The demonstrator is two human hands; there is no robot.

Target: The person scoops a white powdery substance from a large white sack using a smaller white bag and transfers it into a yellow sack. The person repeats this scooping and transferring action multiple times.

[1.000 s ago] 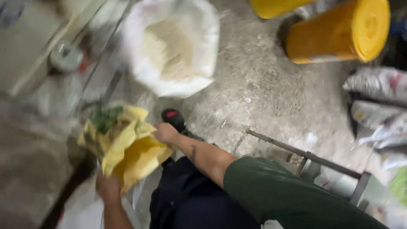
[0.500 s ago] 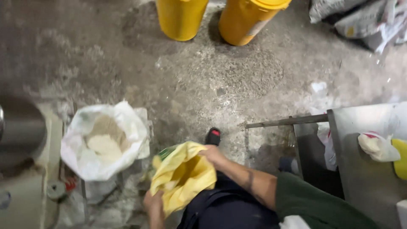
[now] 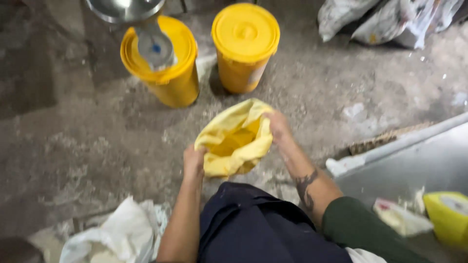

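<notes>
Change: the white sack of powder that lay at the far left a second ago now shows only as a crumpled white sack at the near left edge; two yellow buckets, far off before, now stand just beyond the hands, so the bag work has turned toward them.

Yellow bag, one: centre, held off the floor, mouth open.
Left hand: gripping the near rim.
Right hand: gripping the far rim.
Yellow buckets, two: lidded bucket, open bucket.
Metal table, one, right.
</notes>
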